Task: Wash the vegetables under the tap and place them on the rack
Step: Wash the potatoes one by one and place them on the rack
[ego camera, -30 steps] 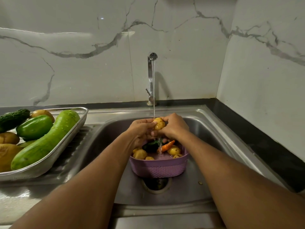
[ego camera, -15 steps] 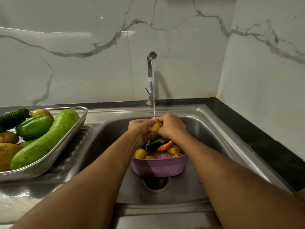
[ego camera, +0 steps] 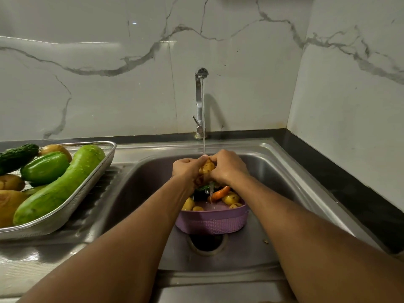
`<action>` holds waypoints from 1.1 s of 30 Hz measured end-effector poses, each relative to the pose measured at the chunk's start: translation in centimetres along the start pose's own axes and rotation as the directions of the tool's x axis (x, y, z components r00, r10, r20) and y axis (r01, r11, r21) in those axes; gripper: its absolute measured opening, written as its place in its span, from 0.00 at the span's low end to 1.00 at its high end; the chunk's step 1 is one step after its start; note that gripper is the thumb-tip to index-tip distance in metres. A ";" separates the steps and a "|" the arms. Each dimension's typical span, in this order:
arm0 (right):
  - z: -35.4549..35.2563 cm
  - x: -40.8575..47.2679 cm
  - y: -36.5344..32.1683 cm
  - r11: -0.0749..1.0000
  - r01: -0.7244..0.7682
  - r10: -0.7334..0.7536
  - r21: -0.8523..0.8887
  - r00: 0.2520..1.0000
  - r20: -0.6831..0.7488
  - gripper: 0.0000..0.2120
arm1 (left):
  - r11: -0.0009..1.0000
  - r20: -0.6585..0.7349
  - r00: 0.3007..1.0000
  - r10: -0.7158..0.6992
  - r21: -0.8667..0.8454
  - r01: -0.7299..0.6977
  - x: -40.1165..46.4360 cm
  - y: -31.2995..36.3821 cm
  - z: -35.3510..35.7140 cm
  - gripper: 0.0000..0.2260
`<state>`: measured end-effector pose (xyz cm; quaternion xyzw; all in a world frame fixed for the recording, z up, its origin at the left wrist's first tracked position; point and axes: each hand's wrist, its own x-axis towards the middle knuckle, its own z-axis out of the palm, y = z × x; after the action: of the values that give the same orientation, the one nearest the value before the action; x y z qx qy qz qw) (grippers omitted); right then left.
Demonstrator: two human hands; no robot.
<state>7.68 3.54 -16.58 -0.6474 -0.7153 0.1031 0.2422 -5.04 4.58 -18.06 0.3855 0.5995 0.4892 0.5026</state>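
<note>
My left hand (ego camera: 188, 169) and right hand (ego camera: 227, 167) gripped one potato (ego camera: 207, 167) together under the tap (ego camera: 200, 101) stream, above the purple basket (ego camera: 212, 221); rack (ego camera: 65, 206) at 9 o'clock.

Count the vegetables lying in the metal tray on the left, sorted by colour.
Green: 4 (dark bumpy gourd, short cucumber, long gourd, mostly hidden piece)
Yellow-brown: 3 (potatoes)
Total: 7
</note>
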 end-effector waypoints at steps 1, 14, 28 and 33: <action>0.1 0.0 -0.1 0.999 0.014 -0.014 -0.048 1.000 -0.016 0.12 | 1.000 -0.028 1.000 0.005 0.007 -0.005 0.1 -0.2 0.1 0.11; -0.4 -0.2 0.5 0.996 0.015 -0.020 0.091 0.998 0.059 0.23 | 0.995 0.248 0.966 -0.074 -0.043 0.088 -0.3 1.1 -1.8 0.12; 0.3 0.3 1.0 0.995 -0.095 0.097 0.028 0.992 -0.077 0.12 | 0.994 0.096 0.995 -0.001 -0.111 0.011 0.0 -0.4 0.8 0.08; 0.3 0.0 0.0 0.996 -0.056 0.050 -0.064 0.994 -0.093 0.13 | 0.994 -0.030 0.998 0.049 -0.093 -0.051 0.2 -0.9 1.1 0.12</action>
<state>7.52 3.56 -16.85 -0.6779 -0.6890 0.0560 0.2502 -3.99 4.76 -19.03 0.3694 0.5729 0.5347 0.4994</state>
